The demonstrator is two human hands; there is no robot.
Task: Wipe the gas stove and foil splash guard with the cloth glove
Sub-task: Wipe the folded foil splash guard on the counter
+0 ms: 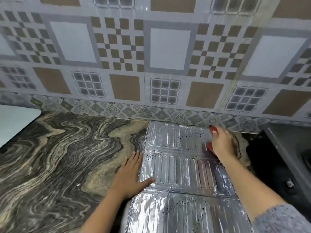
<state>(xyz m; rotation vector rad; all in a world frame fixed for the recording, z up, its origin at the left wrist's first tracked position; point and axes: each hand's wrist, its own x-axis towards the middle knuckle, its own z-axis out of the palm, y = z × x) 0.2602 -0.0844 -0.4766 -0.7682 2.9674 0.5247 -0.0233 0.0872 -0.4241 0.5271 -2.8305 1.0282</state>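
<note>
The left hand (130,175) lies flat and open, pinning the left edge of the foil splash guard (176,167) lying on the marble counter (58,157). The right hand (222,142) presses a red cloth glove (212,128) on its far corner. The foil looks thin, light and easily creased, so bracing an edge seems wise.

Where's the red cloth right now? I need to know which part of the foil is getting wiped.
Right of centre in the head view, under the right hand, the red cloth presses the foil splash guard's far right corner, near the tiled wall.
</note>
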